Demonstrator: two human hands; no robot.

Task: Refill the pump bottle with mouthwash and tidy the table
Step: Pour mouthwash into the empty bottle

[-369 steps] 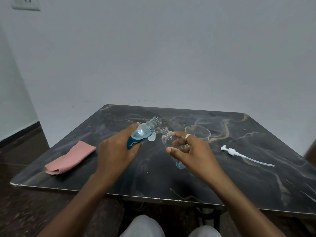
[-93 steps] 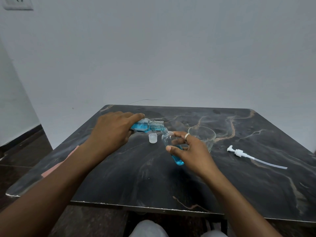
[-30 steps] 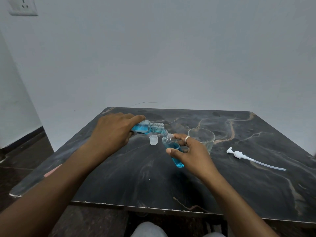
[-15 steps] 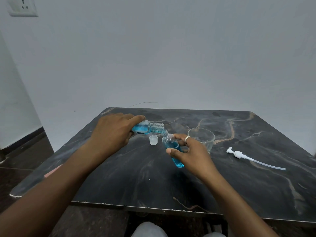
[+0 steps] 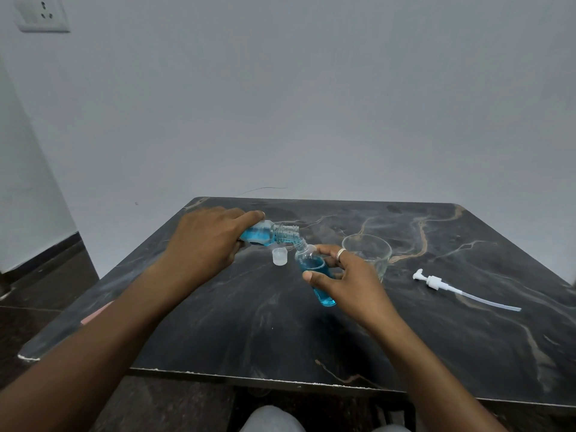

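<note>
The small pump bottle (image 5: 314, 275), mostly full of blue, tilts mid-table in the right hand (image 5: 349, 279), fingers wrapped round it. The left hand (image 5: 208, 241) grips the mouthwash bottle (image 5: 271, 234) on its side, mouth meeting the neck. The cap (image 5: 279, 256) sits just left; the glass (image 5: 367, 254) and pump head (image 5: 436, 282) lie right.

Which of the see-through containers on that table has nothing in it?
The drinking glass beside the right hand; both hand-held bottles show blue liquid.
</note>
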